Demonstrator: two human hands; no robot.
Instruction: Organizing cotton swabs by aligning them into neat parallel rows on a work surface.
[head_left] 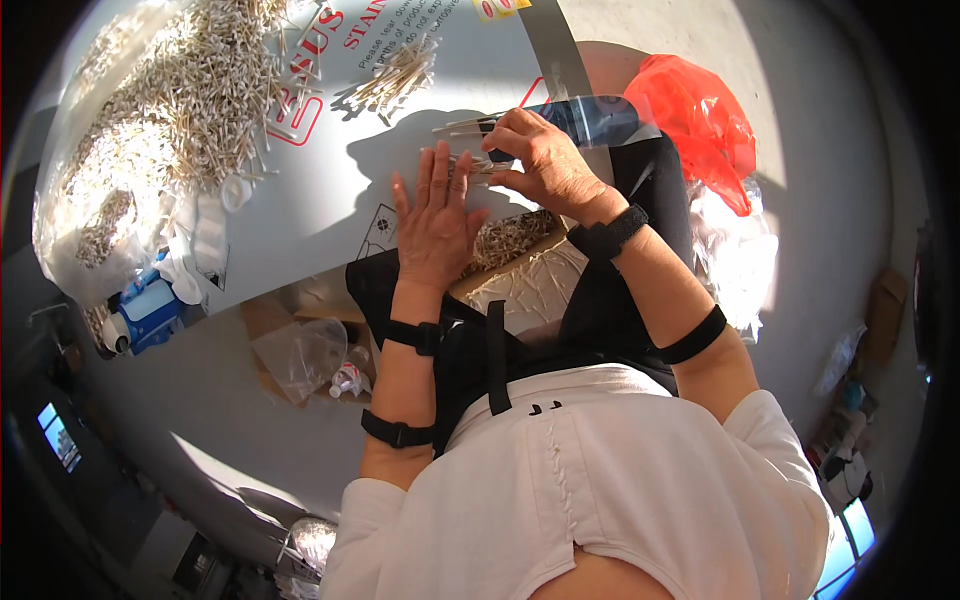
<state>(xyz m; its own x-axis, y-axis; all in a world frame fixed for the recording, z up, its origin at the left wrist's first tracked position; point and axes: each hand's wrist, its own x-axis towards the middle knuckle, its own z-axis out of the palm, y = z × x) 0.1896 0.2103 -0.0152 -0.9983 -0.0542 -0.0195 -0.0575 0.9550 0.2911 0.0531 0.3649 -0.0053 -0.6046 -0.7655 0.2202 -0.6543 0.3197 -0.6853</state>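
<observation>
My left hand [437, 215] lies flat on the table with its fingers stretched out, beside a few cotton swabs [480, 166] near its fingertips. My right hand [547, 160] is bent, thumb and fingers closing on the edge of a dark bluish plastic bag [607, 118] that extends to the right. More swabs [462, 127] stick out on the left of my right fingers. What sits deeper in that grip is hidden. Farther back on the table is a loose bunch of cotton swabs [398, 80].
A large heap of cotton swabs [190, 90] in clear plastic covers the table's [310, 220] left. A blue and white object [150, 315] stands at its left corner. More swabs [512, 240] lie in a box-like container below the near edge. A red plastic bag [695, 120] is at right.
</observation>
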